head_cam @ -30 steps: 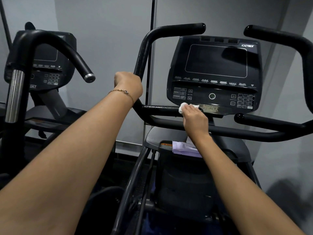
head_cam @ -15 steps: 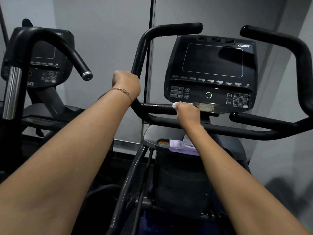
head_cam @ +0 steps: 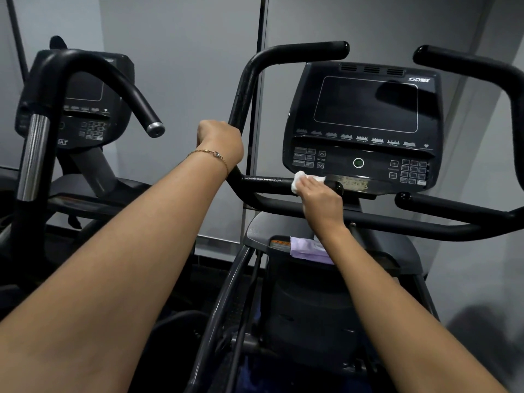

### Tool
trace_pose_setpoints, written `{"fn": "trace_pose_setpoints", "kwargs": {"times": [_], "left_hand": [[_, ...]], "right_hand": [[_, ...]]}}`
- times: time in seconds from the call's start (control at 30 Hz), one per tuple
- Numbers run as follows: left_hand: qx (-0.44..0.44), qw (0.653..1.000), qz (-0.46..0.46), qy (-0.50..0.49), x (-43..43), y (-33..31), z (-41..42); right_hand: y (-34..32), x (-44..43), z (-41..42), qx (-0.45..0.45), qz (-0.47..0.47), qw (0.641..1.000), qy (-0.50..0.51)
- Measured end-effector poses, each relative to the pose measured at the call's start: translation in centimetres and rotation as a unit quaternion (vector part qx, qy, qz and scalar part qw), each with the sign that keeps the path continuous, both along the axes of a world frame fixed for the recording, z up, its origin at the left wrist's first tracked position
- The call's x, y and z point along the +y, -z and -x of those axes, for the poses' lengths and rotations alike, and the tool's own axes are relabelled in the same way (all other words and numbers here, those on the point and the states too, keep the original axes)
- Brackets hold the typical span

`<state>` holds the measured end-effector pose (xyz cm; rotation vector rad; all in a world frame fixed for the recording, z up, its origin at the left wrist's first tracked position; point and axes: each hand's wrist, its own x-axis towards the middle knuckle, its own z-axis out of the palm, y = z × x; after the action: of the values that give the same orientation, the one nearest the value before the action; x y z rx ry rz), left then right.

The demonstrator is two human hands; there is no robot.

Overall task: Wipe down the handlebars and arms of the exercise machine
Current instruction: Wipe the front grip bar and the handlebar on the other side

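Holding a wipe (head_cam: 298,179), right hand (head_cam: 320,198) presses the sideways-running handlebar (head_cam: 266,185); left hand (head_cam: 222,143) grips its upright arm (head_cam: 244,92).

Open gap between left handlebar upright (head_cam: 243,89) and console (head_cam: 365,123), above left inner grip bar (head_cam: 266,184). Closed below by lower crossbar (head_cam: 397,224), just under that bar. Upright occupied by left hand (head_cam: 219,143); grip bar end covered by right hand (head_cam: 320,197) and white wipe (head_cam: 297,180). Free space left of upright, bounded by neighbouring machine's handlebar (head_cam: 122,83). Narrow slot between console underside and right inner grip bar (head_cam: 442,205).
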<state>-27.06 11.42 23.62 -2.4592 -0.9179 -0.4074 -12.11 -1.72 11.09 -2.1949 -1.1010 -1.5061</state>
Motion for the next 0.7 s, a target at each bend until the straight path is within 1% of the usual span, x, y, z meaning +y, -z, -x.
{"fn": "trace_pose_setpoints", "kwargs": {"times": [0.07,0.13,0.17,0.2,0.27,0.3,0.33,0.4,0.47,0.53,0.6,0.7], "left_hand": [[0.001,1.0,-0.003,0.003,0.1,0.0,0.1],[0.003,1.0,-0.006,0.004,0.1,0.1,0.1],[0.005,1.0,-0.008,0.004,0.1,0.1,0.1],[0.006,1.0,-0.008,0.007,0.1,0.1,0.1],[0.007,1.0,-0.005,0.013,0.1,0.0,0.0],[0.007,1.0,-0.002,0.015,0.1,0.0,0.0],[0.007,1.0,0.003,0.017,0.1,-0.1,0.1],[0.007,1.0,0.01,0.02,0.3,-0.3,0.2],[0.009,1.0,0.011,0.016,0.4,-0.4,0.4],[0.012,1.0,0.012,0.014,0.4,-0.4,0.5],[0.013,1.0,0.015,0.016,0.4,-0.5,0.6],[0.003,0.999,0.027,0.023,0.6,-0.7,0.6]], "right_hand": [[-0.7,0.4,0.5,0.036,-0.012,0.999,0.013],[-2.2,1.7,1.1,0.113,0.0,0.991,0.069],[-2.3,2.4,1.0,0.121,0.004,0.99,0.068],[-2.2,2.8,1.0,0.11,0.006,0.993,0.037],[-0.8,2.7,0.6,0.04,0.006,0.999,-0.031],[0.0,2.5,-0.1,0.001,0.003,0.999,-0.044],[0.5,2.0,-0.4,-0.014,0.013,0.999,-0.049],[0.4,1.7,-0.4,-0.007,0.008,0.999,-0.049],[-1.1,2.9,0.6,0.038,-0.002,0.998,-0.04],[-2.1,4.5,1.4,0.058,-0.004,0.998,-0.014],[-1.5,5.4,1.0,0.035,0.006,0.998,-0.044],[0.8,4.4,-0.4,-0.031,0.01,0.996,-0.081]]}}
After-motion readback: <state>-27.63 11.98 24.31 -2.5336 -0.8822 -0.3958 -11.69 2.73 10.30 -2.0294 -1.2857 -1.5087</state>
